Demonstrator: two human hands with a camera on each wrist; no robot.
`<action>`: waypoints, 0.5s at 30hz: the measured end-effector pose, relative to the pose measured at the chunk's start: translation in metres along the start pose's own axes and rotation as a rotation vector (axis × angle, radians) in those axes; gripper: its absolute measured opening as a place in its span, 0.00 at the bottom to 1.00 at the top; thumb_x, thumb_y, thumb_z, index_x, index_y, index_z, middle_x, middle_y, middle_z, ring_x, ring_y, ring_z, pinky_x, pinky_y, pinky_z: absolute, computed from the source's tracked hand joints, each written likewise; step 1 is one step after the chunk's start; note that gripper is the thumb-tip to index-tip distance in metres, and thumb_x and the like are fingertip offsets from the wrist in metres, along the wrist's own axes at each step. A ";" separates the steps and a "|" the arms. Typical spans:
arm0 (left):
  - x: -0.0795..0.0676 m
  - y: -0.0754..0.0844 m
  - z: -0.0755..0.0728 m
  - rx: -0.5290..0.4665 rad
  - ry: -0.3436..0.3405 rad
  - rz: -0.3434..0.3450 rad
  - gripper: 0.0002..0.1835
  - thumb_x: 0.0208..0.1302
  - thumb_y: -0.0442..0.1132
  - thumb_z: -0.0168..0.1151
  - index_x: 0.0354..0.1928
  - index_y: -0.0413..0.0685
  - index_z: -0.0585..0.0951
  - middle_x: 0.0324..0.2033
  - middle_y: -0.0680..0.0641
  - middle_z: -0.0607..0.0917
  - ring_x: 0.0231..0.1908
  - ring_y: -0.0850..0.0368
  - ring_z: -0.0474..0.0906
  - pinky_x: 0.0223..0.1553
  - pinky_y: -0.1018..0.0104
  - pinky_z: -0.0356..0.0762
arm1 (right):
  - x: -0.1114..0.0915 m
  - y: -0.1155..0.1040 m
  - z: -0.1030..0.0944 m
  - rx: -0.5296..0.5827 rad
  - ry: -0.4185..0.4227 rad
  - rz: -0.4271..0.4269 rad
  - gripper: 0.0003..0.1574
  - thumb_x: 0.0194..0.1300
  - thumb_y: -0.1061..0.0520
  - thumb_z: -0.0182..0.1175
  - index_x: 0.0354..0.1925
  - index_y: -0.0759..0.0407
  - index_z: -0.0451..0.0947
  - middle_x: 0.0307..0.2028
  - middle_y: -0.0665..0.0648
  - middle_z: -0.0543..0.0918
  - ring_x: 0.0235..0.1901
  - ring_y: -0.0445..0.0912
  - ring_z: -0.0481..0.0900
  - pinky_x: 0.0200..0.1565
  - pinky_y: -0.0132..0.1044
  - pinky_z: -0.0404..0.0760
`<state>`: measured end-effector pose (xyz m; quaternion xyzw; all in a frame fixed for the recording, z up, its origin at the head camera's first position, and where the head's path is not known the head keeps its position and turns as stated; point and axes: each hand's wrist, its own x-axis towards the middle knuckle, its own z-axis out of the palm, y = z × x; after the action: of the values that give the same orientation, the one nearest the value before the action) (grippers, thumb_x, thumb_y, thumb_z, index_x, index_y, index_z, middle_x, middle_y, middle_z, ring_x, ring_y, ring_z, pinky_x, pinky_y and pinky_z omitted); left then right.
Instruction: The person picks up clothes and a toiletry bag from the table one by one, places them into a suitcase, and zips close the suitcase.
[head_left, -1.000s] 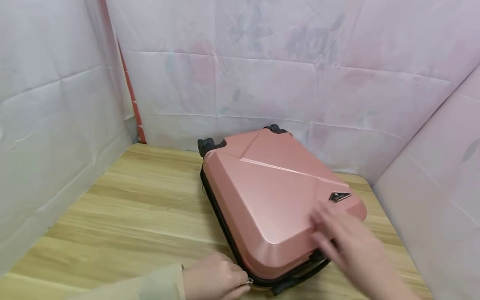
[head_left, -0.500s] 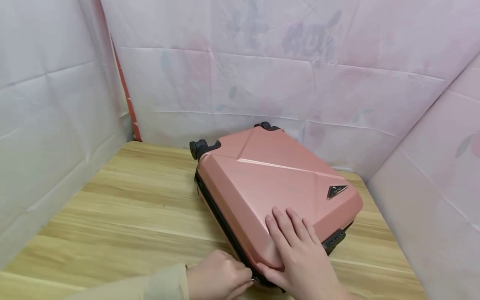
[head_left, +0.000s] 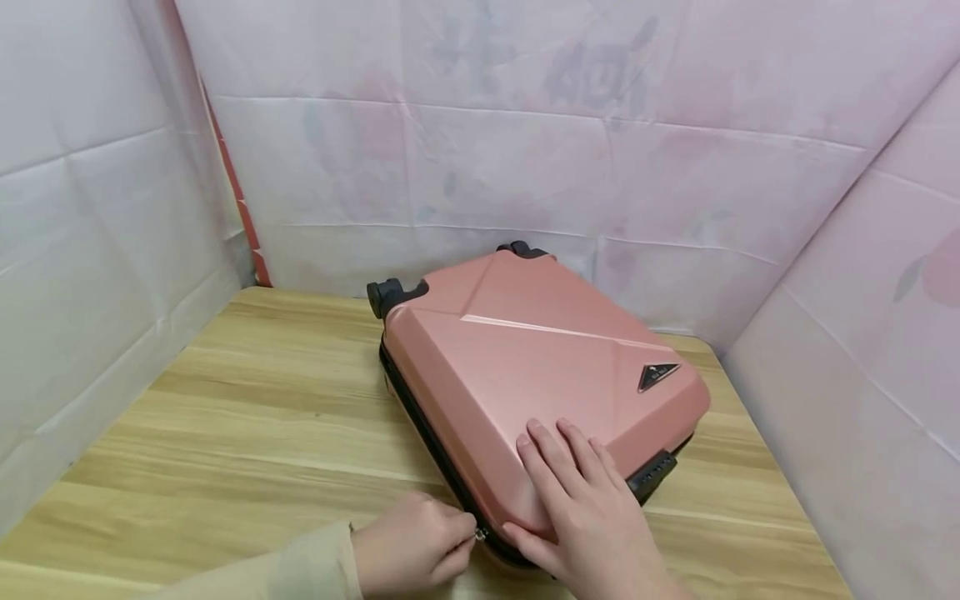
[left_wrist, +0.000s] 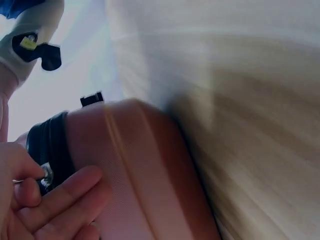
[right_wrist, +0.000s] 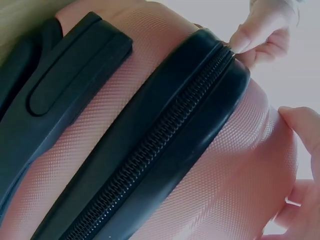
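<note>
A pink hard-shell suitcase (head_left: 517, 375) lies flat on the wooden table, its wheels toward the back wall. At its near left corner my left hand (head_left: 416, 542) pinches the metal zipper pull (head_left: 481, 533) between thumb and finger; the left wrist view also shows this pull (left_wrist: 46, 175) at the black zipper band. My right hand (head_left: 592, 508) rests on the lid near the same corner, fingers spread. In the right wrist view the black zipper (right_wrist: 150, 145) runs shut along the side, below a black carry handle (right_wrist: 65, 70).
Black wheels (head_left: 393, 296) stick out at the suitcase's far end. A combination lock (head_left: 651, 477) sits on the near right side. Pale patterned cloth walls (head_left: 480, 167) enclose the wooden table (head_left: 285, 417) at the back and both sides.
My right hand has come down onto the lid from the right. The left hand keeps its pinch on the zipper pull, which has moved slightly up and left around the corner.
</note>
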<state>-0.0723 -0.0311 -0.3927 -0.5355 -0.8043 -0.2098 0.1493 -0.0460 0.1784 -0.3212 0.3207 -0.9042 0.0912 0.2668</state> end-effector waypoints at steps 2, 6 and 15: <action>-0.003 -0.002 -0.003 0.012 0.010 -0.030 0.13 0.52 0.38 0.53 0.16 0.58 0.63 0.11 0.65 0.61 0.12 0.78 0.54 0.12 0.84 0.50 | 0.001 -0.001 0.002 0.007 0.043 -0.008 0.40 0.55 0.32 0.43 0.53 0.60 0.68 0.54 0.57 0.66 0.53 0.57 0.61 0.45 0.54 0.61; -0.006 -0.009 -0.005 0.047 0.026 -0.055 0.13 0.55 0.42 0.52 0.16 0.58 0.64 0.11 0.66 0.63 0.13 0.77 0.56 0.12 0.83 0.51 | 0.004 -0.003 0.005 0.015 0.121 -0.023 0.38 0.57 0.35 0.42 0.50 0.62 0.70 0.52 0.57 0.69 0.51 0.58 0.63 0.43 0.55 0.63; -0.029 -0.056 -0.016 -0.086 -0.047 -0.362 0.11 0.56 0.43 0.54 0.18 0.59 0.68 0.14 0.66 0.65 0.14 0.74 0.59 0.16 0.81 0.59 | 0.004 -0.003 0.015 -0.030 0.268 -0.017 0.40 0.54 0.33 0.42 0.45 0.66 0.71 0.47 0.62 0.72 0.47 0.60 0.67 0.42 0.57 0.61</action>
<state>-0.1130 -0.0815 -0.4023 -0.3926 -0.8812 -0.2548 0.0673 -0.0529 0.1694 -0.3317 0.3093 -0.8590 0.1176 0.3907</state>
